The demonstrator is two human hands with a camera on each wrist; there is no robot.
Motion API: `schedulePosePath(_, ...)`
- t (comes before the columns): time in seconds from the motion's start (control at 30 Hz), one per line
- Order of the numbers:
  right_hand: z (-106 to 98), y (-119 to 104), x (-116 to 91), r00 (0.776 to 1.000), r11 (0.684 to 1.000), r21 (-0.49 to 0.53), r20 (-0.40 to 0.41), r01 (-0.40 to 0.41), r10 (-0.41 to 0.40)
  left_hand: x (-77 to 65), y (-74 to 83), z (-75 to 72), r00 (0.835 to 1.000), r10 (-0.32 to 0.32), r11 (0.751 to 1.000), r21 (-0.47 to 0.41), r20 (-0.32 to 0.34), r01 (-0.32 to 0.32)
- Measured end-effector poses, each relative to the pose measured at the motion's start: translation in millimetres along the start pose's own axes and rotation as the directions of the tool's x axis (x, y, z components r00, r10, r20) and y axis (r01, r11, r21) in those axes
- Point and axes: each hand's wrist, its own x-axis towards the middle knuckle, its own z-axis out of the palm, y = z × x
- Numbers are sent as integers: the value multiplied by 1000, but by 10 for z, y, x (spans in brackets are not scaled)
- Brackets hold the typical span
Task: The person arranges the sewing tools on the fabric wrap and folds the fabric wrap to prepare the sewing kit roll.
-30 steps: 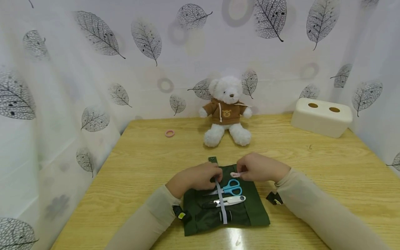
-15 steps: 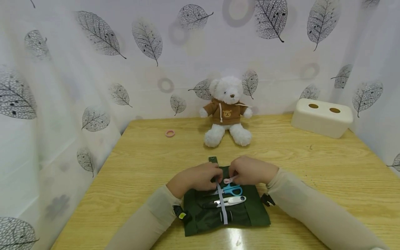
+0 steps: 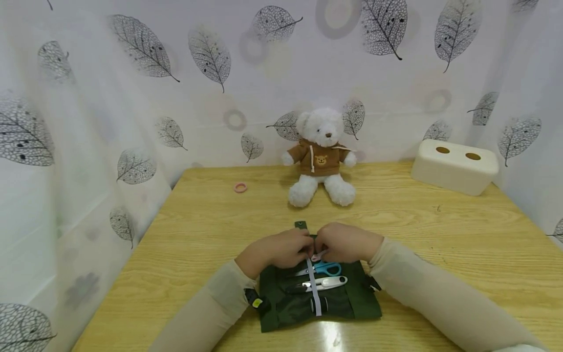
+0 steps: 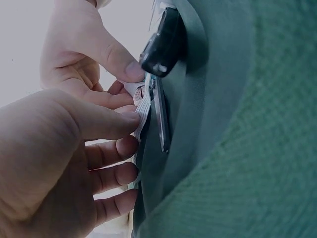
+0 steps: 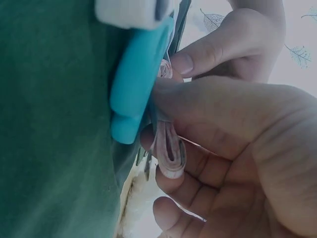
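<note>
A dark green fabric case (image 3: 286, 315) lies unfolded on the table. A white elastic band (image 3: 314, 288) runs down its middle, over blue-handled scissors (image 3: 332, 269), a white-and-black tool like thread snips (image 3: 332, 282) and a black spool (image 3: 324, 305). My left hand (image 3: 283, 248) pinches the band near its upper end, thumb on it in the left wrist view. Between thumb and fingers, my right hand (image 3: 347, 243) holds a pinkish-white folded strip, like a tape measure (image 5: 171, 151). One end of the strip is right at the band, close to the left fingertips.
A white teddy bear (image 3: 321, 161) in a brown hoodie sits at the back of the table. To its left lies a small pink ring (image 3: 240, 187). A cream box with two holes (image 3: 455, 168) stands at the back right, before a leaf-print curtain (image 3: 211, 112).
My right hand has moved left with the folded strip, from the case's upper right to the elastic band beside my left hand. The left hand keeps its place on the band.
</note>
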Motion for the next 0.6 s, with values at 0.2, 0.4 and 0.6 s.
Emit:
schedulePosePath(0.2, -21, -17, 12, 1000, 1000, 6, -4, 29, -29, 4, -13, -2, 1000, -5, 1000, -14, -5, 5)
schedulePosePath(0.4, -20, 35, 17, 1000, 994, 109, -5, 6, -5, 5, -16, -7, 999, -32, 999, -35, 9, 32)
schedulePosePath(0.6, 2, 92, -17, 1000, 989, 148, -10, -1, 3, 16, -28, 19, 998, -58, 997, -43, 19, 59)
